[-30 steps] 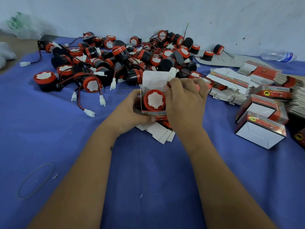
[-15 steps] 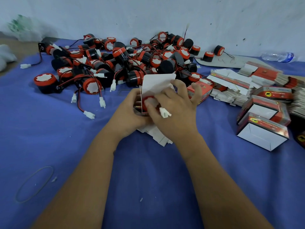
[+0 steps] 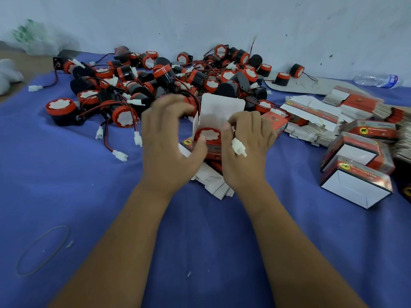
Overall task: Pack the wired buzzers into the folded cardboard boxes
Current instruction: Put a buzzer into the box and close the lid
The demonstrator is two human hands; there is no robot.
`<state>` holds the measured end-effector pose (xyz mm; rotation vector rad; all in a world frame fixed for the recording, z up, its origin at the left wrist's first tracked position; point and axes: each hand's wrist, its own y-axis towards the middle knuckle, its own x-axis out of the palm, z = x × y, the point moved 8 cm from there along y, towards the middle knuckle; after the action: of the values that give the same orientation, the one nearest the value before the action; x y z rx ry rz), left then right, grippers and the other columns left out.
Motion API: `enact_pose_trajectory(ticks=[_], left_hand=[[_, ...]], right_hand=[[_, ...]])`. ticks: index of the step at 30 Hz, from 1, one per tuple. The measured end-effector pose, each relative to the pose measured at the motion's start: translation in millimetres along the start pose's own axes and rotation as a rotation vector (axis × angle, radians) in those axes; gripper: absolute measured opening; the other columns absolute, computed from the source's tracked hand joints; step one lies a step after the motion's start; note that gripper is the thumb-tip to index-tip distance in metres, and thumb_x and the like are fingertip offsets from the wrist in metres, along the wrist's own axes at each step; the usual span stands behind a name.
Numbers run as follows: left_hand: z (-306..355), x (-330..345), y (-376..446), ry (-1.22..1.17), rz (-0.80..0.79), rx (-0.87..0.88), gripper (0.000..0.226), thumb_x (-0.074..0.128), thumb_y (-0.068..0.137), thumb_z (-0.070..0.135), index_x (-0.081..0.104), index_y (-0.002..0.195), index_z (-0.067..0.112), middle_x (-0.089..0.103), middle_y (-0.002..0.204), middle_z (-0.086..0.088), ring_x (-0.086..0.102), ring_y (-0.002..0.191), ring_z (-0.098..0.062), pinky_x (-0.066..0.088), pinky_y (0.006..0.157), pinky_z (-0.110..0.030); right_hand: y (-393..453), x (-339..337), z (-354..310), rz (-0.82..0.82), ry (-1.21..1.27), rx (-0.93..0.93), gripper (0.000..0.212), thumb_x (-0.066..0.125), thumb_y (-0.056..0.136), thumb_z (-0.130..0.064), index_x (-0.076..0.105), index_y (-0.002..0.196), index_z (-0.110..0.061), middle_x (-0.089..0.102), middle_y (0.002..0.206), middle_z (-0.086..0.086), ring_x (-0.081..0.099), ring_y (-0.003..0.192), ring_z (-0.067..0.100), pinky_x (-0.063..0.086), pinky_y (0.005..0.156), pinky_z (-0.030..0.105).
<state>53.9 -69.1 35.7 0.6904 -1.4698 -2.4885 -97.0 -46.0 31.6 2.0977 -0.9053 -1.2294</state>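
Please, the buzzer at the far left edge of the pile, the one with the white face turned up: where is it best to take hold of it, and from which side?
Grip that buzzer by its round black body just under the red rim, fingers on opposite sides, coming from above and from the near left. There only the blue cloth lies beside it, while its red and black wires run off to the right into the pile.

A thin rubber band (image 3: 42,251) lies near the blue cloth's (image 3: 66,174) front left corner; a plastic water bottle (image 3: 375,80) rests against the wall at the far right edge
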Motion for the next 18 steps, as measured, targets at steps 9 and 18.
enact_pose_trajectory(ticks=[9,18], left_hand=[[-12.1,53.0,-26.3,0.382,-0.452,-0.156,0.033,0.06,0.094,0.032,0.058,0.127,0.029,0.001,0.164,-0.012,-0.005,0.15,-0.037,0.008,0.117,-0.053],[-23.2,55.3,-26.1,0.399,-0.48,-0.266,0.036,0.051,0.099,0.035,0.051,0.134,0.036,0.048,0.142,-0.012,0.0,0.15,-0.039,0.005,0.118,-0.051]], right_hand=[[1.4,-13.0,10.4,0.067,0.255,0.143,0.012,0.054,0.089,-0.031,0.06,0.09,-0.02,0.059,0.071,-0.003,0.054,0.068,0.014,0.047,0.063,0.036],[3.7,-0.5,17.2,-0.069,0.991,0.439,0.041,0.038,0.098,-0.03,0.073,0.082,-0.015,0.073,0.084,0.004,0.062,0.076,0.0,0.043,0.069,0.007]])
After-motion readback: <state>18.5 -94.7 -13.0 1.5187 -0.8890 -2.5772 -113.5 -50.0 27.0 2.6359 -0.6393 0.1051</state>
